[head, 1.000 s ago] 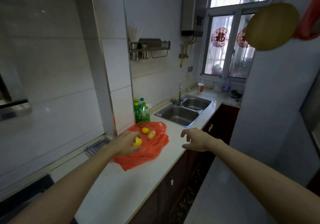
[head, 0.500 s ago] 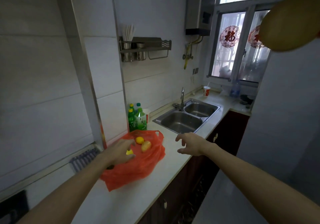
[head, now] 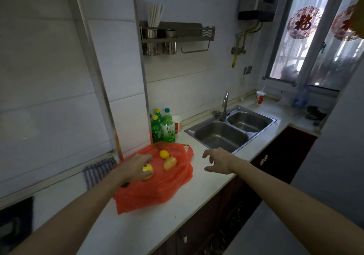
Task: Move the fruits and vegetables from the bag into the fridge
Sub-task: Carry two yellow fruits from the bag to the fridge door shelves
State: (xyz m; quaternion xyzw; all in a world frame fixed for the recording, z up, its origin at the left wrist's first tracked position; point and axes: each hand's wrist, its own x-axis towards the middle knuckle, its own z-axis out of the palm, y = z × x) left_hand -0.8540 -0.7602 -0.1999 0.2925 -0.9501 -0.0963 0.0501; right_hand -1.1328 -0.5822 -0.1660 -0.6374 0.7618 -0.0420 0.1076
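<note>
A: Why is the left hand (head: 136,166) down on the red bag (head: 157,189)?

B: It is taking the next piece. Its fingers curl round a yellow fruit (head: 148,171), smooth and lemon-shaped, at about 9 o'clock on the bag's spread top. I judge this a pick-up just beginning, since the fruit seems not yet lifted off the plastic.

A: And the bag itself?

B: It is thin, glossy, crumpled plastic, slumped flat on the pale counter (head: 204,187). Lying open like that, it leaves the produce bare for grabbing.

A: What else lies on it?

B: A round orange-yellow fruit (head: 164,154) sits at 12 o'clock. Just beside it, at 1 o'clock, is an oblong tan piece (head: 170,163) with dull skin. Whether that is a potato or a mango, I cannot tell.

A: The right hand (head: 218,162)?

B: It hovers at 3 o'clock from the bag, over the counter. Its fingers are spread and loosely bent, and it holds nothing. It looks ready to steady the bag or take a second piece.

A: Anything close by?

B: Green plastic bottles (head: 167,130) stand at 12 o'clock behind the bag, against the tiled wall. The steel double sink (head: 222,136) lies at 2 o'clock, apart from it. The plastic looks slippery, so round fruit may roll if the bag is tugged.
</note>
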